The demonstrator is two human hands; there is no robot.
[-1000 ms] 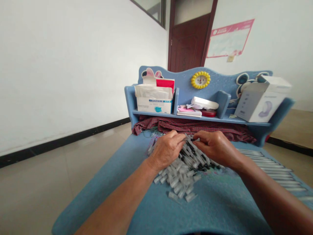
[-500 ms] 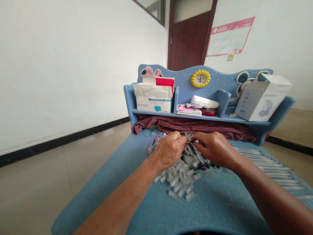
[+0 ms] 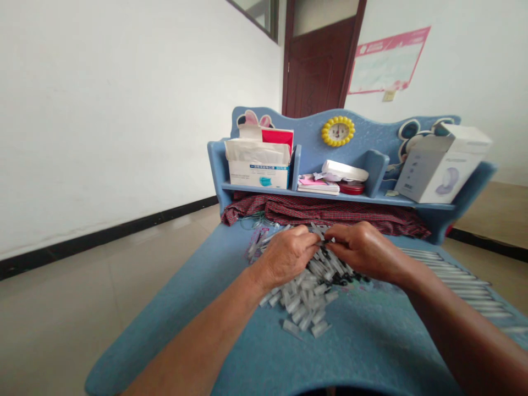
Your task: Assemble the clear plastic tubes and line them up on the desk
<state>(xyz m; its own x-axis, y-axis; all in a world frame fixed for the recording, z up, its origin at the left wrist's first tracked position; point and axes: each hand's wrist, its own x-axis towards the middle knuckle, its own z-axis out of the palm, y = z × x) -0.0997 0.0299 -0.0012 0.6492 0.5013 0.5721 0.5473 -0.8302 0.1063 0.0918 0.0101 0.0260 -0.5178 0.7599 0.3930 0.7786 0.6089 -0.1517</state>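
Over a heap on the tabletop, my left hand (image 3: 291,250) is closed in a pinch with a small translucent plastic cap at its fingertips. My right hand (image 3: 363,247) meets it from the other side, thumb and finger pinched on a small dark piece. Both held parts are mostly covered by the fingers. Below lies the pile of clear plastic caps (image 3: 303,302), which look like pen caps. Black small parts (image 3: 342,278) are mixed in on its right side. Beside my right forearm, slim silver-grey pen-like sticks (image 3: 457,280) lie in a row.
The blue table (image 3: 173,319) carries a back shelf with a face-mask box (image 3: 258,173), a yellow-rimmed clock (image 3: 337,132), papers (image 3: 317,187), a red round tin (image 3: 351,188) and a white carton (image 3: 441,170). A checked cloth (image 3: 322,212) is bunched under the shelf.
My fingertips have drawn slightly closer together, and the translucent cap between them is more hidden. The heap and the row of sticks look the same.
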